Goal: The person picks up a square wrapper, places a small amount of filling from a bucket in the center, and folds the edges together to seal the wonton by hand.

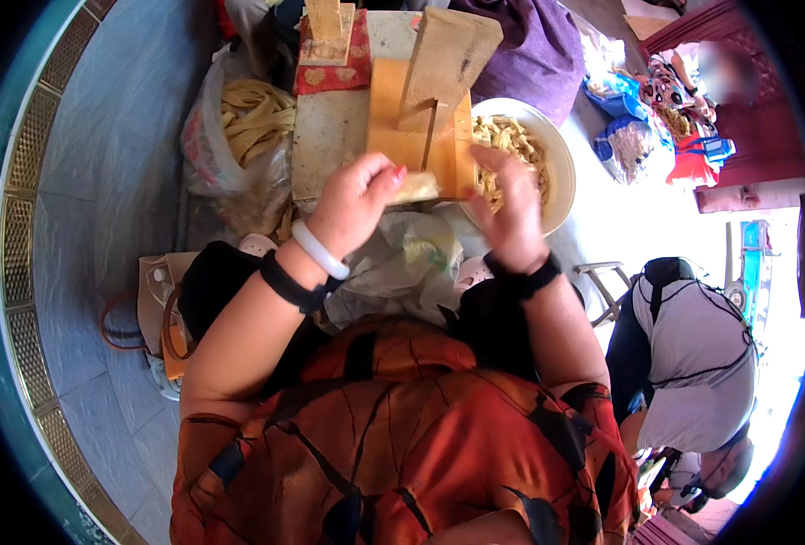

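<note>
My left hand [365, 194] pinches a short, pale, flat folded piece [415, 188] between thumb and fingers, just in front of a wooden board [392, 102]. On the board stands an upright wooden block [447, 61] with a narrow slotted strip at its foot. My right hand [508, 204], somewhat blurred, is raised with thumb and fingers apart over the near-left rim of a white round tub [565, 163]. The tub holds many pale yellowish folded strips [508, 136]. Nothing shows in my right hand.
Left of the table [327, 129] a plastic bag [201, 150] holds long yellowish strips [256, 112]. Another wooden stand [324, 48] rests on a red cloth [355, 75]. A clear plastic bag [402, 252] lies between my knees. People are at the right, one bending [702, 361] near a stool [600, 293].
</note>
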`<act>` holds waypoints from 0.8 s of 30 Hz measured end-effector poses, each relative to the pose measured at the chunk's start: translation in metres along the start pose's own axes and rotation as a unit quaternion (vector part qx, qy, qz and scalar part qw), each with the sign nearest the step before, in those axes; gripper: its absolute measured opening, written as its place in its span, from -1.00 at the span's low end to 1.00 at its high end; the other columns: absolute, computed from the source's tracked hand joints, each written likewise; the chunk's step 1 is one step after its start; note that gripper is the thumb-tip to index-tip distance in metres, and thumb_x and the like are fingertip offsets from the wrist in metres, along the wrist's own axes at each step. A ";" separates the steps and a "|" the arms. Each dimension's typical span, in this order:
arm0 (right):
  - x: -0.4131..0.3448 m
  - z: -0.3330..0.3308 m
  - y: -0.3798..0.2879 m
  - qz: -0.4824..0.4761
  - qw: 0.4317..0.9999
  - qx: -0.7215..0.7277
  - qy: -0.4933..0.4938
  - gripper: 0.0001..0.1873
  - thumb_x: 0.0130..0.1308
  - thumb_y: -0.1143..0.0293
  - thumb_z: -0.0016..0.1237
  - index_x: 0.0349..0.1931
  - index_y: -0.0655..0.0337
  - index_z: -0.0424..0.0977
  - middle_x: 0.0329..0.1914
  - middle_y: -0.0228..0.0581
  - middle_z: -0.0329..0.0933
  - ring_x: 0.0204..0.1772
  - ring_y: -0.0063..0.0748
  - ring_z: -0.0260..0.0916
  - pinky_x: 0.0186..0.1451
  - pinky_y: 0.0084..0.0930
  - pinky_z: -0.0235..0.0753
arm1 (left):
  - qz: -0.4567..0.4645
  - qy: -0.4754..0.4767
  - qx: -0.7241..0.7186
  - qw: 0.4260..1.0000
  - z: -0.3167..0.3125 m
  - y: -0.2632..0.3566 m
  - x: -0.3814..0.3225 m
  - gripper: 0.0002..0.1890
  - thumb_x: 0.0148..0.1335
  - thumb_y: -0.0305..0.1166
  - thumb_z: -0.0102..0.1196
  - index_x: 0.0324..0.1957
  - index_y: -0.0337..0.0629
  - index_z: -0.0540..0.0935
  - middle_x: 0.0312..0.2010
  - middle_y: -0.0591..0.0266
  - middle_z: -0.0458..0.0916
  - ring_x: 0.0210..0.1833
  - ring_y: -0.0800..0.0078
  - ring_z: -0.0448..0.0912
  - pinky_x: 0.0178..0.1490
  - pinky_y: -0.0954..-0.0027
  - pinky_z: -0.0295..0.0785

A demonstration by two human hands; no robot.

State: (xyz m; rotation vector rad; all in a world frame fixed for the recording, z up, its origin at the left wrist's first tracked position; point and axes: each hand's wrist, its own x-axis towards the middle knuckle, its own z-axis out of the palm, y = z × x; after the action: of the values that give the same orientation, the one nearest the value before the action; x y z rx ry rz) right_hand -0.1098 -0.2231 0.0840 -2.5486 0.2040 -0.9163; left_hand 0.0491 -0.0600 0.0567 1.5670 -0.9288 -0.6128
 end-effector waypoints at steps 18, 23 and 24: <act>-0.065 0.026 -0.051 -0.083 0.980 0.110 -0.146 -0.66 0.00 0.57 0.07 -0.14 0.25 0.43 -0.33 -0.16 0.50 -0.26 -0.05 0.48 -0.21 -0.21 0.45 | 0.166 -0.153 0.182 0.957 0.017 -0.006 -0.066 -0.64 0.06 -0.60 0.04 -0.03 -0.24 0.52 -0.23 0.05 0.56 -0.21 0.11 0.55 -0.08 0.19 0.44; -0.077 0.031 -0.046 -0.049 0.985 0.113 -0.121 -0.78 0.13 0.58 0.03 -0.19 0.24 0.43 -0.39 -0.14 0.49 -0.35 -0.04 0.47 -0.28 -0.25 0.44 | -0.170 -0.327 -0.247 0.896 0.020 -0.047 -0.073 -0.84 0.29 -0.49 0.01 -0.10 -0.13 0.43 -0.33 0.35 0.50 -0.38 0.62 0.41 -0.33 0.58 0.32; -0.078 0.034 -0.046 -0.029 0.986 0.129 -0.102 -0.81 0.17 0.57 0.02 -0.20 0.24 0.43 -0.41 -0.14 0.48 -0.37 -0.04 0.46 -0.30 -0.27 0.44 | -0.189 -0.321 -0.296 0.880 0.020 -0.040 -0.072 -0.82 0.33 -0.46 0.00 -0.06 -0.11 0.39 -0.34 0.37 0.48 -0.39 0.67 0.37 -0.34 0.62 0.29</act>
State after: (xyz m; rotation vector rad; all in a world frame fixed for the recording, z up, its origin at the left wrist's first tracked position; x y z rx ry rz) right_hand -0.1490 -0.1488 0.0359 -2.3940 -0.0470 -0.6489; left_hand 0.0026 -0.0103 0.0059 0.9780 -0.7864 -1.6020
